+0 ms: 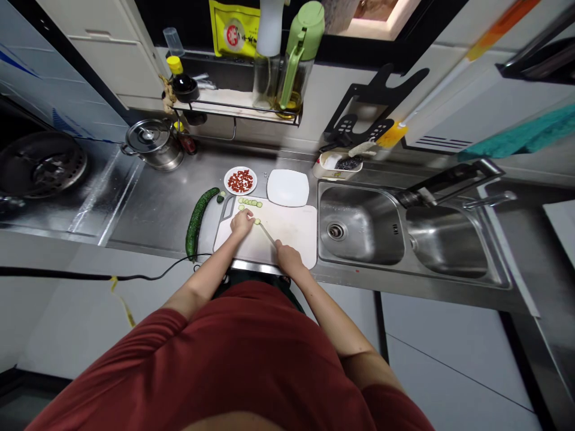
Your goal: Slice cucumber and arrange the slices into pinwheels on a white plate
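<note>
A dark green cucumber [195,224] lies on the steel counter [153,209], left of the white cutting board [291,230], set clear of the work area. The left hand [242,222] sits curled beside a small cucumber piece [257,221], apparently steadying it (contact is partly hidden). Pale cucumber slices [250,203] stand in a row toward the board's far edge, away from the blade. The right hand [288,258] is closed on a kitchen knife [267,234], blade angled toward the piece.

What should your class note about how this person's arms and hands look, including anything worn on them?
The left hand and right hand are bare, with no gloves, and no watch or bracelet shows. The forearms are uncovered too. The only clothing on the arms is the short sleeves of a dark red top.
</note>
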A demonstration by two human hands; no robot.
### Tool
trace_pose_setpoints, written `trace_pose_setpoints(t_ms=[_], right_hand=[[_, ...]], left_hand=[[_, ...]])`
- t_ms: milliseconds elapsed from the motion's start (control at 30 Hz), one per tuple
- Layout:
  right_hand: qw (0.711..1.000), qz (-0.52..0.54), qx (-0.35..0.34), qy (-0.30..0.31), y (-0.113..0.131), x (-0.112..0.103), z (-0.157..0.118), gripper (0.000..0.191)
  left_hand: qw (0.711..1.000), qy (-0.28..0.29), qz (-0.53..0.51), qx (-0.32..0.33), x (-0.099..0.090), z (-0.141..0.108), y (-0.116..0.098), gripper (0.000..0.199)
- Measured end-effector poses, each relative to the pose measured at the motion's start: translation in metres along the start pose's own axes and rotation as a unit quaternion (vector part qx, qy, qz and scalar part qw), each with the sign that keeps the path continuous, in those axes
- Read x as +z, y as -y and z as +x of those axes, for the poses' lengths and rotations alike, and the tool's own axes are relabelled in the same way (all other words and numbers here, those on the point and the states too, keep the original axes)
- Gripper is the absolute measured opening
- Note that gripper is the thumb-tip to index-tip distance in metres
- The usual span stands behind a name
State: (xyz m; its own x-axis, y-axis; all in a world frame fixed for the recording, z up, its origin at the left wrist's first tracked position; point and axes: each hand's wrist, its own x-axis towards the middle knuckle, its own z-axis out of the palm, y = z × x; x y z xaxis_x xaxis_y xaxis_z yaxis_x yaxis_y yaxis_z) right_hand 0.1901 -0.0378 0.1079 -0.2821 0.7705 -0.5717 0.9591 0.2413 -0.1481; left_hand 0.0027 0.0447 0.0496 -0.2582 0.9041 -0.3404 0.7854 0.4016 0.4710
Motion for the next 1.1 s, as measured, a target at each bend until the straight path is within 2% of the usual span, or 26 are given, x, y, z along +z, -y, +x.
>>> trace_pose_setpoints(t_ms=[700,1100], right_hand=[[1.0,0.001,-0.01,-0.013,0.007,-0.004,0.019,0.033],[1.0,-0.005,-0.004,0.012,-0.002,-0.001,0.005,0.033]], left_hand=[[1.0,0.006,0.002,-0.002,-0.001,0.002,0.0,0.016],[1.0,0.002,-0.003,-0.003,0.001,0.005,0.002,0.015]])
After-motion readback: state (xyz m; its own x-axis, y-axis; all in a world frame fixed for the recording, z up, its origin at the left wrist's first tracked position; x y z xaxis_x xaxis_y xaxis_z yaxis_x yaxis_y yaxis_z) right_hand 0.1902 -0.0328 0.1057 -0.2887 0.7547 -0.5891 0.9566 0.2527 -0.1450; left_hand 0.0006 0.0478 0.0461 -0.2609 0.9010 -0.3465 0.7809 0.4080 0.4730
